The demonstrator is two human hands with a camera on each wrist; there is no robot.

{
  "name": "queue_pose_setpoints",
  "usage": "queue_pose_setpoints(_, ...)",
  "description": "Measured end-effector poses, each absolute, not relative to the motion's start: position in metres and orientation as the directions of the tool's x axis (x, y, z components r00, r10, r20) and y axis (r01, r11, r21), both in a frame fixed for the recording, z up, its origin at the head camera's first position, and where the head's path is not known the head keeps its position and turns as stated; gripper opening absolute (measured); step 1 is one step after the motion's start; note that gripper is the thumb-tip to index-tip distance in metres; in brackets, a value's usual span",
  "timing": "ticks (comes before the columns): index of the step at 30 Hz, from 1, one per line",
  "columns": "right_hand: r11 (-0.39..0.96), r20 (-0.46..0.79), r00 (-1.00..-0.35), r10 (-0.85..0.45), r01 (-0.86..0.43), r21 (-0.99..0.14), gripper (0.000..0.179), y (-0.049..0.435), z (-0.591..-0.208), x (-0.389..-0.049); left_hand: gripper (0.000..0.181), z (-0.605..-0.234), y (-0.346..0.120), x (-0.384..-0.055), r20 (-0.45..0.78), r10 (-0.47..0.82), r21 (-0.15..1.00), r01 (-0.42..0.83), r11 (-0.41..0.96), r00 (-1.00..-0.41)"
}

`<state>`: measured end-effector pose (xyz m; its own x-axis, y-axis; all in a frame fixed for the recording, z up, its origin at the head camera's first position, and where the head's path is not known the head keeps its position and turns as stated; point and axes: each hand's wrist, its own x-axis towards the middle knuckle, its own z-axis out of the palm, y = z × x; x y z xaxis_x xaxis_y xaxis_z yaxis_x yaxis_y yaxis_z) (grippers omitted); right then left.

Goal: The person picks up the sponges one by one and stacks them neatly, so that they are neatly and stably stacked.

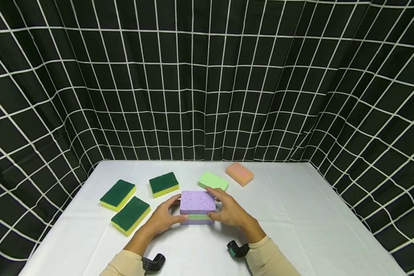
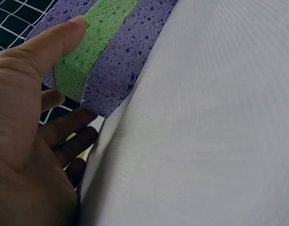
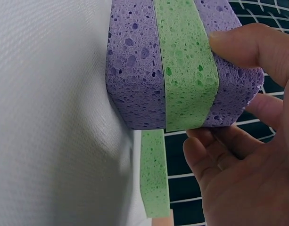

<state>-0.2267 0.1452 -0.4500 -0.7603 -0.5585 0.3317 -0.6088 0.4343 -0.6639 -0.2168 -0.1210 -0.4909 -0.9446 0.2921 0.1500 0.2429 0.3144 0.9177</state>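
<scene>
Three sponges lie in a stack at the middle of the table: a top purple sponge [image 1: 197, 200], a green sponge [image 1: 198, 217] and a bottom purple sponge [image 1: 196, 222], their edges nearly lined up. On the left end, my left hand [image 1: 163, 217] holds the top purple sponge, thumb at the front near the green layer and fingers toward the back. My right hand [image 1: 229, 209] grips the opposite end, its thumb on the top purple sponge's front face [image 3: 229, 70] and fingers behind. In the left wrist view, the lower fingers hang beside the bottom purple sponge [image 2: 130, 52].
Left of the stack lie three green-and-yellow scouring sponges [image 1: 118, 193] [image 1: 131, 214] [image 1: 163, 183]. Behind it sits another light green sponge [image 1: 212, 180], with an orange-pink sponge [image 1: 239, 173] farther right. A white cloth [image 1: 296, 230] covers the table; black gridded curtains [image 1: 207, 76] enclose it.
</scene>
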Motion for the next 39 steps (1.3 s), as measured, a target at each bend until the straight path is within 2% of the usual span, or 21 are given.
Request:
queue_pose_setpoints(9,0.439,0.331,-0.761,-0.558,-0.609,-0.660,0.082,0.145,-0.451,-0.228,0.084,-0.483,-0.117,-0.217,0.179,0.291,0.933,0.256,0.252,-0.940)
queue_pose_setpoints(24,0.444,0.317,-0.768,-0.556,-0.597,-0.669,0.084,0.146,-0.450,-0.228,0.074,-0.478,-0.110,-0.218,0.201,0.278,0.940,0.265,0.217,-0.939)
queue_pose_setpoints(31,0.366,0.381,-0.794,-0.474,-0.571,-0.735,0.084,0.153,-0.437,-0.230,0.077,-0.478,-0.111,-0.220,0.189,0.280,0.948,0.250,0.198,-0.941)
queue_pose_setpoints(39,0.387,0.458,-0.825,-0.332,-0.561,-0.731,0.081,0.163,-0.407,-0.224,0.076,-0.482,-0.111,-0.217,0.173,0.274,0.955,0.229,0.187,-0.946)
